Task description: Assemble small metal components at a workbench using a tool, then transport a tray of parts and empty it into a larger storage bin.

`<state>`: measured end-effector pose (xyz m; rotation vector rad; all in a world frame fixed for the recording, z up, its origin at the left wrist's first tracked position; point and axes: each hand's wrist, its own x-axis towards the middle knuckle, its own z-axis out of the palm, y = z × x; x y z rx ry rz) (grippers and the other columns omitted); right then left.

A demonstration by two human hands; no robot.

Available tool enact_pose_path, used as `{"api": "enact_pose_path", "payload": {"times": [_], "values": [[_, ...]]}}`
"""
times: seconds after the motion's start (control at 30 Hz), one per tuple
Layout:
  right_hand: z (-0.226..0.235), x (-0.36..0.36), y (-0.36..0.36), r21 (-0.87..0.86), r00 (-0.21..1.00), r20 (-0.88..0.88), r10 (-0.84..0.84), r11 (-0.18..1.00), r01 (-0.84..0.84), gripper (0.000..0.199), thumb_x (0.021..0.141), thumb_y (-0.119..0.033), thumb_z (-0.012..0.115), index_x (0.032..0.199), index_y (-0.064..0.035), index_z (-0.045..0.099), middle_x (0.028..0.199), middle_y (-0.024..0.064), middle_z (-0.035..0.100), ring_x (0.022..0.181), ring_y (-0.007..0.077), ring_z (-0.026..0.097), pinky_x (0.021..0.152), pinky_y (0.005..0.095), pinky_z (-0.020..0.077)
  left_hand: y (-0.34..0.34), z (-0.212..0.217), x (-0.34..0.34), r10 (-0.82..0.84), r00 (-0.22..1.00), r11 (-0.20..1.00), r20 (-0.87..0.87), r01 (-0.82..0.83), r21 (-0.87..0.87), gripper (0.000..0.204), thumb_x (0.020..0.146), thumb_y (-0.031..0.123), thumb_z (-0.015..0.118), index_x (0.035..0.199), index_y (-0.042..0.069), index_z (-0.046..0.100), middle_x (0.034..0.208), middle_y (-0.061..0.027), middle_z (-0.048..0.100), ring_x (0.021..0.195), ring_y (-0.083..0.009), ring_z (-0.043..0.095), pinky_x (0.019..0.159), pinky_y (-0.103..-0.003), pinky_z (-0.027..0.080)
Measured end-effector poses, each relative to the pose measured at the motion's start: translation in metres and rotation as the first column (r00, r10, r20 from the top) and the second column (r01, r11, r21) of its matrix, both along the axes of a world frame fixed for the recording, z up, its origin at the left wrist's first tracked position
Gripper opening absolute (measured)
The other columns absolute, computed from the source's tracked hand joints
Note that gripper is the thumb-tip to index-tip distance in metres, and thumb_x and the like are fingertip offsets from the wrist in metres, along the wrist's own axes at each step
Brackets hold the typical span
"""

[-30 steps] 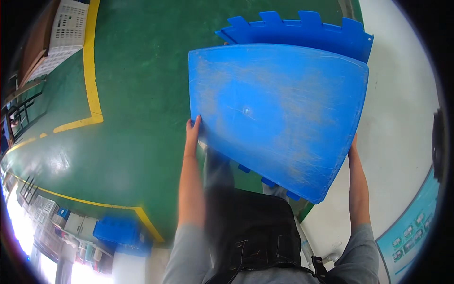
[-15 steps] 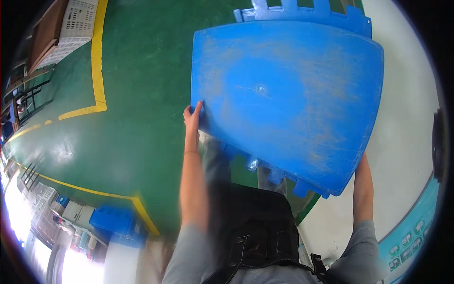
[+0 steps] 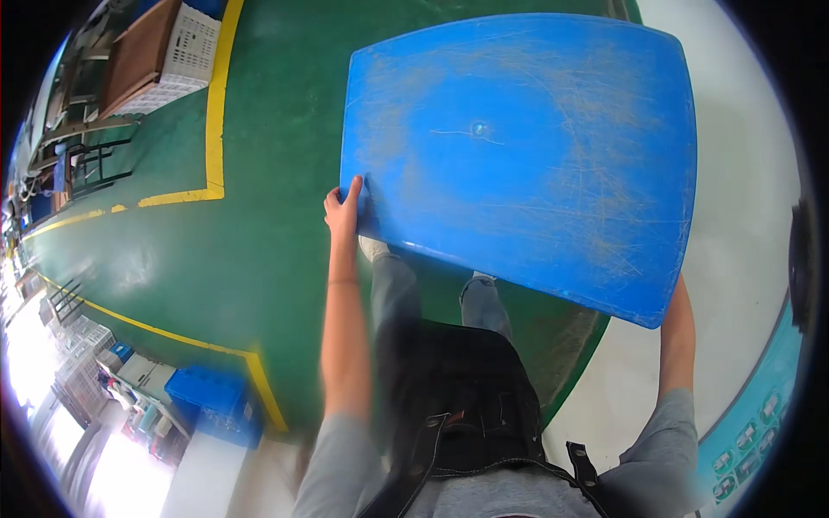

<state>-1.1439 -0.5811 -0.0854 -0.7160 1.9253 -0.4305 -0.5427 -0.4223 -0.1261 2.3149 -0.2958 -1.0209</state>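
Observation:
A large blue plastic panel (image 3: 518, 164), scuffed and rounded at the corners, is held up in front of me above the floor. A small round mark shows near its middle. At its left edge my left hand (image 3: 343, 205) is closed, thumb on the upper face and fingers curled at the side. My right forearm (image 3: 678, 345) runs up behind the lower right corner. The panel hides my right hand and its fingers, which bear it from that side. Whatever lies under the panel is hidden now.
Green floor (image 3: 250, 276) with yellow lines (image 3: 216, 121) spreads to the left. A white wall (image 3: 734, 216) rises close on the right. White crates (image 3: 190, 52) with brown boards stand far left, and a blue bin (image 3: 216, 401) lower left. My feet and legs (image 3: 484, 306) are below.
The panel has tilted and shifted slightly, its lower right corner rising. The toothed blue edges that stuck out above and below it are now out of sight. Both hands keep their places on it.

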Motion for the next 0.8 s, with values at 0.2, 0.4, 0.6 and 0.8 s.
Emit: {"api": "enact_pose_path", "payload": {"times": [0.2, 0.4, 0.6, 0.8], "values": [[0.067, -0.013, -0.007, 0.025, 0.995, 0.095, 0.020, 0.999, -0.023, 0.037, 0.078, -0.034, 0.047, 0.089, 0.0009, 0.052, 0.077, 0.0077, 0.056, 0.067, 0.0147, 0.053, 0.060, 0.0268, 0.0410, 0.000, 0.063, -0.018, 0.042, 0.999, 0.996, 0.012, -0.041, -0.076, 0.079, 0.060, 0.061, 0.052, 0.107, -0.003, 0.044, 0.112, -0.0177, 0.040, 0.105, -0.0295, 0.037, 0.089, -0.036, 0.028], [0.120, -0.007, -0.024, 0.011, 0.972, 0.213, 0.095, 0.995, -0.099, 0.037, 0.077, -0.033, 0.047, 0.089, 0.0012, 0.052, 0.077, 0.0076, 0.056, 0.067, 0.0147, 0.053, 0.060, 0.0269, 0.0411, 0.015, 0.125, -0.031, 0.070, 0.992, 0.984, 0.106, -0.051, -0.172, 0.074, 0.062, 0.058, 0.052, 0.103, -0.003, 0.047, 0.107, -0.0176, 0.045, 0.100, -0.0278, 0.043, 0.086, -0.033, 0.032], [0.186, -0.002, -0.074, -0.115, 0.920, 0.230, 0.317, 0.948, -0.298, 0.036, 0.077, -0.033, 0.048, 0.089, 0.0015, 0.052, 0.077, 0.0075, 0.056, 0.067, 0.0146, 0.052, 0.061, 0.0270, 0.0411, 0.090, 0.168, -0.090, 0.219, 0.954, 0.936, -0.204, -0.264, -0.233, 0.063, 0.071, 0.048, 0.050, 0.108, -0.003, 0.043, 0.107, -0.0129, 0.046, 0.101, -0.0209, 0.040, 0.086, -0.032, 0.030], [0.266, 0.109, -0.103, -0.328, 0.666, 0.059, 0.743, 0.645, -0.690, 0.041, 0.073, -0.027, 0.056, 0.096, 0.0044, 0.046, 0.080, 0.0093, 0.053, 0.069, 0.0136, 0.051, 0.060, 0.0244, 0.0419, 0.169, 0.218, -0.194, 0.515, 0.616, 0.609, -0.597, -0.752, -0.251, 0.058, 0.072, 0.045, 0.049, 0.113, 0.004, 0.040, 0.111, -0.0127, 0.042, 0.102, -0.0229, 0.040, 0.085, -0.034, 0.033]]}}
